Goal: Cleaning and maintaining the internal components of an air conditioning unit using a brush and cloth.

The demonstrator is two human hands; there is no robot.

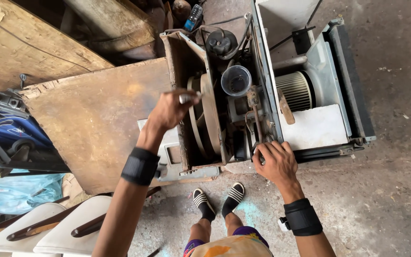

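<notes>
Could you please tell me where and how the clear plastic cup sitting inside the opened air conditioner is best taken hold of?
Probably by the rim of the clear plastic cup, from straight above: it stands upright, mouth up, and parts crowd its sides.

rusty matt metal casing (182, 95), rough wooden board (96, 119) (scuffed), clear plastic cup (236, 81).

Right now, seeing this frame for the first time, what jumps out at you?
An opened, rusty window air-conditioner unit sits on the concrete floor at centre, its round ribbed blower wheel and a clear plastic cup exposed inside. The left hand grips a small silvery tool over the unit's left side, while the right hand rests on its near edge. A worn brown wooden board lies to the left.
</notes>
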